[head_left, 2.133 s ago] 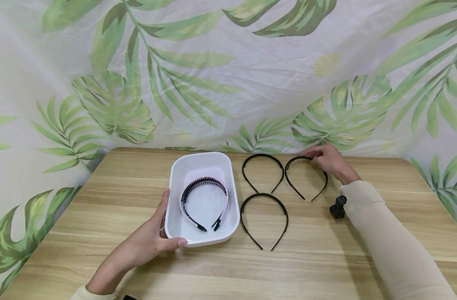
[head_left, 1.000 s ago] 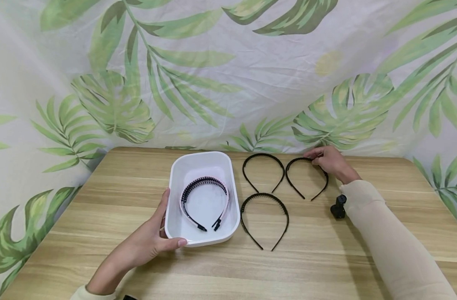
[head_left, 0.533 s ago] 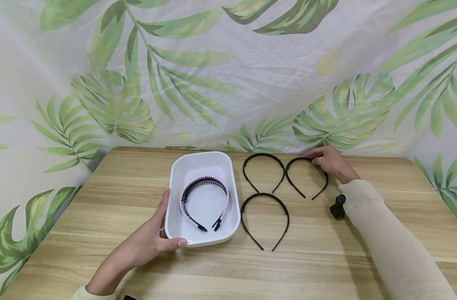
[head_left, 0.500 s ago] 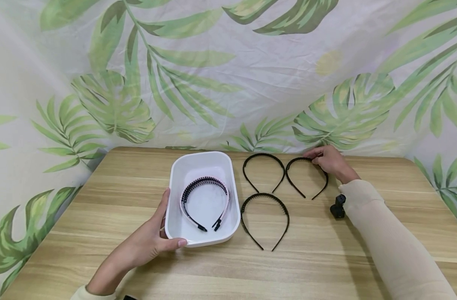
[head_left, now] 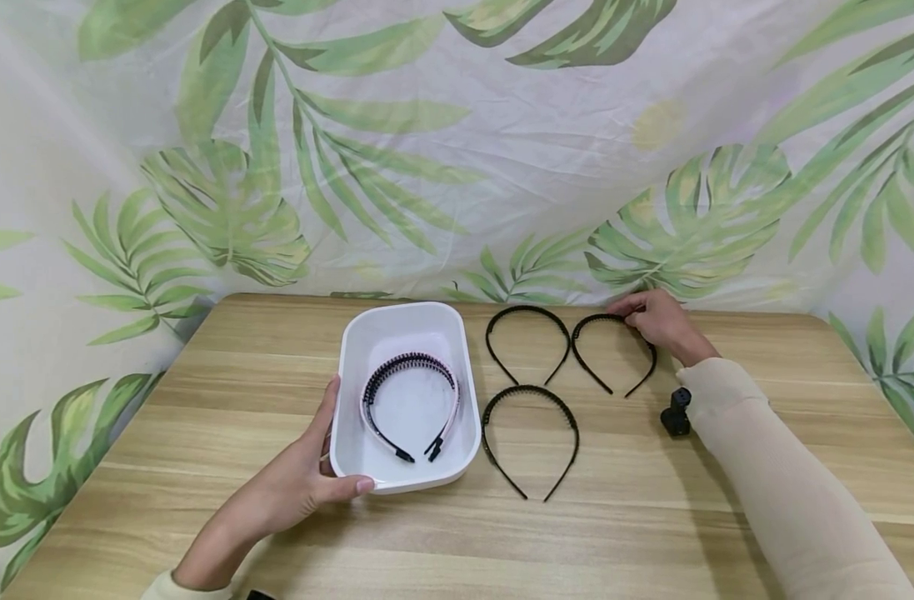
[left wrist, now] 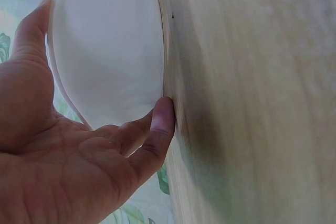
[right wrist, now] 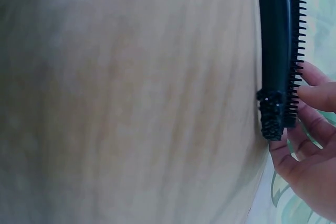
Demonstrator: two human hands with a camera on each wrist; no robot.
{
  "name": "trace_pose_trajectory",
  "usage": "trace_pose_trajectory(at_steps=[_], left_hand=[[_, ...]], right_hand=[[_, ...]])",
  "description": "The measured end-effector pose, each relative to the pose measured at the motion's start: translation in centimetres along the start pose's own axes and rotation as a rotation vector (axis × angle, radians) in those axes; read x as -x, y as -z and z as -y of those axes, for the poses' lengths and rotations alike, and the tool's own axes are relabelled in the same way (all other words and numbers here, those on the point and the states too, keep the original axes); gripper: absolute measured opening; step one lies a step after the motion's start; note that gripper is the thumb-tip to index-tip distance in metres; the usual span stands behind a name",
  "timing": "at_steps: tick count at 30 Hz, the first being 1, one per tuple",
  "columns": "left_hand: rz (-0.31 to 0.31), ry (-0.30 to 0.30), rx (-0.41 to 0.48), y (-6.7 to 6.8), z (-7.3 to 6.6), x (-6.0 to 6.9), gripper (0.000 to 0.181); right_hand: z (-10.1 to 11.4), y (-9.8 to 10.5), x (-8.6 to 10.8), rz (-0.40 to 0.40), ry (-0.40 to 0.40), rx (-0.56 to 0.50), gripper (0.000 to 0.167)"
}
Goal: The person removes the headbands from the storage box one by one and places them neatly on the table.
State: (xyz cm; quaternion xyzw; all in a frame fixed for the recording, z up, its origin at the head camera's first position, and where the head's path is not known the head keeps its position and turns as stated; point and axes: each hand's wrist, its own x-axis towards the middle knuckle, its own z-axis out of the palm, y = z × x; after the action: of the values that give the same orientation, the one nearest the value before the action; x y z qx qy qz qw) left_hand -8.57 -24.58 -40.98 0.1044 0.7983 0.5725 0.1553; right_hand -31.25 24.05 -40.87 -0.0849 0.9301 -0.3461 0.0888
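Head view: the left hand (head_left: 307,479) has its grip clamped on a white rectangular tub (head_left: 397,327), left of the middle of the wood-grain surface (head_left: 576,550); black and pinkish toothed headbands (head_left: 412,358) lie inside. Near the surface's far edge, the right hand (head_left: 657,321) pinches a black arched toothed headband (head_left: 593,317), just beside two similar black headbands (head_left: 527,308).

Left wrist view: the thumb touches the tub's rim.

Right wrist view: thumb and fingers meet at the headband's toothed side.

The person's left hand (head_left: 299,482) grips between seven and eight o'clock, thumb (head_left: 347,487) spread wide, while the right hand (head_left: 661,322) pinches at three o'clock, its sleeved arm (head_left: 786,475) extended from four o'clock.
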Motion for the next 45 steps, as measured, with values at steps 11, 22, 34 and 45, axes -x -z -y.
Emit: trace_pose_trajectory(at_steps=[11, 22, 34, 45], left_hand=[[-0.003, 0.005, -0.005, 0.0, -0.1, -0.1, 0.135], [-0.015, -0.003, -0.036, 0.0, 0.0, -0.2, 0.136], [-0.012, -0.002, -0.018, 0.0, 0.0, 0.0, 0.134], [-0.006, -0.006, -0.018, 0.0, 0.1, -0.1, 0.135]], right_hand=[[0.1, 0.3, 0.3, -0.006, 0.016, -0.001, 0.036], [0.8, 1.1, 1.5, -0.017, 0.036, -0.018, 0.032], [3.0, 1.1, 3.7, -0.019, 0.102, -0.016, 0.036], [5.0, 0.5, 5.1, -0.037, 0.199, -0.022, 0.034]])
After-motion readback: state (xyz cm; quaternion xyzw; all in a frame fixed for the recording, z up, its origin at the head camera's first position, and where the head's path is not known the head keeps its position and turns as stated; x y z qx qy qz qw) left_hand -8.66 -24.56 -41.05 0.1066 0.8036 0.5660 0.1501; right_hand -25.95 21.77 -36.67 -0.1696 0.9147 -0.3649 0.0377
